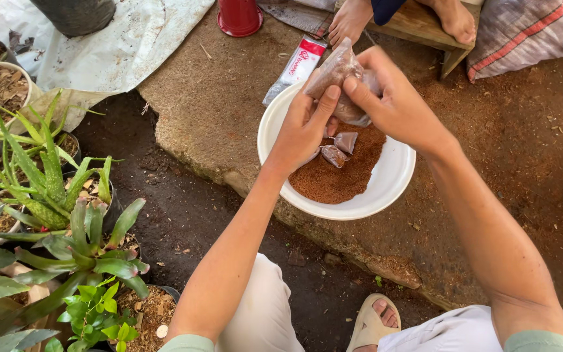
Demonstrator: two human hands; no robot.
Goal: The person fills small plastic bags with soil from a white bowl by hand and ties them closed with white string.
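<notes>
Over a white bowl (pixel 386 189) of reddish-brown powder, the left hand (pixel 301 130) and right hand (pixel 395 104) pinch a small filled plastic bag (pixel 337 72) between thumbs and fingertips at its neck. The step appears to be sealing; twisting it shut likely calls for steady grip. Two packed sachets (pixel 339 148) lie inside the bowl.

Bare slab (pixel 522 150) right of the white bowl (pixel 395 176) is open, easiest pass. Left of the bowl, open slab up to the tarp (pixel 118 45). Far side blocked: red cup (pixel 239 16), sachet strip (pixel 294 68), another person's feet (pixel 350 19) on a wooden stool (pixel 418 26). Potted plants (pixel 66 215) crowd lower left.
</notes>
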